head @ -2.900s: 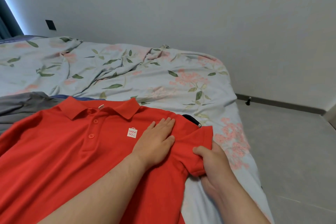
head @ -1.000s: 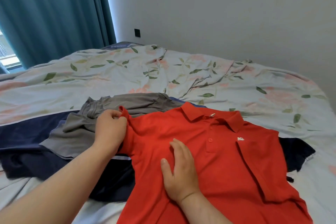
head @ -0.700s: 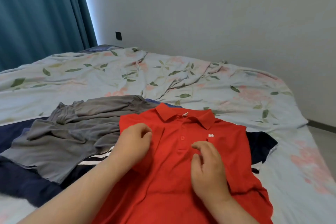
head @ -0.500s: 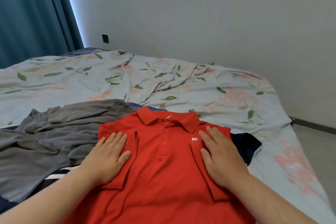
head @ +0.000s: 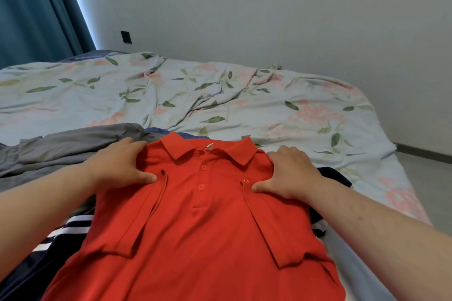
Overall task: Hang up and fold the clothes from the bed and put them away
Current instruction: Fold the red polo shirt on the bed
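Left hand and right hand each pinch, fingers curled, a shoulder of the red cotton polo shirt lying near on the floral-sheeted bed; an uneven lift could spill its folded-in sleeves or drag the navy striped garment beneath.

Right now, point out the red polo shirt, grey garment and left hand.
red polo shirt (head: 200, 239), head view, chest below the placket
grey garment (head: 73, 145), head view, its upper fold
left hand (head: 119, 166), head view, back of the hand
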The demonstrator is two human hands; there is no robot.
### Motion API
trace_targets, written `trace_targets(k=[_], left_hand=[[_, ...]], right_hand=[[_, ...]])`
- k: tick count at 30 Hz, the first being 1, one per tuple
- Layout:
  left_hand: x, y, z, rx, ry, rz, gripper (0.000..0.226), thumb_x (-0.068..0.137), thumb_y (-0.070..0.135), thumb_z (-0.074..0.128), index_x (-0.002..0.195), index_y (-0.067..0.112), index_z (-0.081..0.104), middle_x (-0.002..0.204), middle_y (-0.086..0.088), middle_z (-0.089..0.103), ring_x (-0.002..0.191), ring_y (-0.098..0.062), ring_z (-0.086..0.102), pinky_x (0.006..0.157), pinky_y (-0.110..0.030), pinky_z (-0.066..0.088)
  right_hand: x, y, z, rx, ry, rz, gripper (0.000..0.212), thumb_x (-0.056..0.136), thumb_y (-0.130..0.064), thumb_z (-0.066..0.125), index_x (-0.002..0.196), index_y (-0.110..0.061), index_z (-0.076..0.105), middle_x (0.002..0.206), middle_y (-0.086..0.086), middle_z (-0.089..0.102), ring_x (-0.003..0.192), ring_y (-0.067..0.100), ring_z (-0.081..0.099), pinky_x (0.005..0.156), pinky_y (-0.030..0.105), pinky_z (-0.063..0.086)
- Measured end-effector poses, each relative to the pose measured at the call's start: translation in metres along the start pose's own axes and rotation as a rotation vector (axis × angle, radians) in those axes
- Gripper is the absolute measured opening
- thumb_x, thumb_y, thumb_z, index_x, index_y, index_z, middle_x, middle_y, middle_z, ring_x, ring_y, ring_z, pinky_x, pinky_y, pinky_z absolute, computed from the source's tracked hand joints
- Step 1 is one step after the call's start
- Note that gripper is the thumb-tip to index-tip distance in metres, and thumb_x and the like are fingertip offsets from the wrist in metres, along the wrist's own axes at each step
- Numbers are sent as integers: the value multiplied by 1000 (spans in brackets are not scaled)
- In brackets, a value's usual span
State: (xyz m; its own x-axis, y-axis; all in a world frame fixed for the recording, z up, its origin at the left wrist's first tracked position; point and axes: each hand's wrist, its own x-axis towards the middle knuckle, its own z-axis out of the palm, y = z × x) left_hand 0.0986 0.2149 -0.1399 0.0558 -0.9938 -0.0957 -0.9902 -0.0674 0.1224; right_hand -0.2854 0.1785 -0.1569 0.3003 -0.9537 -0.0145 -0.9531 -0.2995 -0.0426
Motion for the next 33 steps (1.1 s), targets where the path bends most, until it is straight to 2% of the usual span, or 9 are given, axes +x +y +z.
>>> trace_targets(k=[2,5,8,11,13,16,20,26,33], left_hand=[[-1,1,-4,-45,-44,10,92,59,68,80,135,27,47,117,5,46,109,-17,55,96,-34,46],[-4,6,-5,-66,-5,28,76,59,59,85,121,29,53,114,9,58,103,-16,59,90,-33,48],[-17,17,-7,-20,91,91,40,66,49,82,96,36,58,90,17,62,89,-15,62,74,-33,49],[-38,18,-6,-90,140,144,25,73,38,75,65,38,52,64,16,56,66,-10,55,55,-29,36],[-63,20,-7,-213,175,116,25,75,30,75,64,30,52,64,11,58,67,-16,57,56,-31,36],[-106,21,-11,-302,164,91,15,79,25,74,71,23,62,66,7,63,71,-18,62,62,-35,45],[-164,26,-10,-350,128,128,1,82,23,69,82,23,70,72,6,69,73,-16,67,67,-37,52],[-251,12,11,-148,150,182,29,80,16,68,108,26,66,99,-3,74,91,-30,69,69,-36,49],[-358,-4,51,-69,26,331,7,71,20,56,76,17,55,75,-1,61,73,-31,61,60,-35,42]], right_hand=[[-1,-4,-3,-50,74,-43,71,52,-93,51,86,-30,50,83,-9,34,87,20,44,79,35,33],[-7,-9,-1,-77,178,-74,72,59,-84,64,101,-26,58,88,-8,37,87,18,47,76,33,35],[-15,-13,-7,21,126,34,69,64,-75,70,110,-24,55,103,-4,52,94,21,58,67,33,39],[-34,-10,-8,212,38,133,40,65,-65,68,88,-32,65,84,-9,66,81,17,65,58,30,41],[-60,-13,-4,351,26,145,17,72,-57,62,70,-40,65,65,-11,61,70,15,65,53,29,39],[-104,-17,-9,412,42,70,27,83,-44,62,63,-26,64,63,-7,62,72,19,66,56,33,39],[-156,-25,-26,452,8,-24,10,80,-30,68,87,-26,74,80,-3,74,81,17,69,69,34,50],[-250,-39,-24,424,-106,-28,31,79,-31,63,109,-35,70,107,-12,74,100,15,67,84,34,52],[-362,-55,8,290,-244,-80,51,72,-57,56,121,-40,60,107,-13,64,104,15,61,88,32,48]])
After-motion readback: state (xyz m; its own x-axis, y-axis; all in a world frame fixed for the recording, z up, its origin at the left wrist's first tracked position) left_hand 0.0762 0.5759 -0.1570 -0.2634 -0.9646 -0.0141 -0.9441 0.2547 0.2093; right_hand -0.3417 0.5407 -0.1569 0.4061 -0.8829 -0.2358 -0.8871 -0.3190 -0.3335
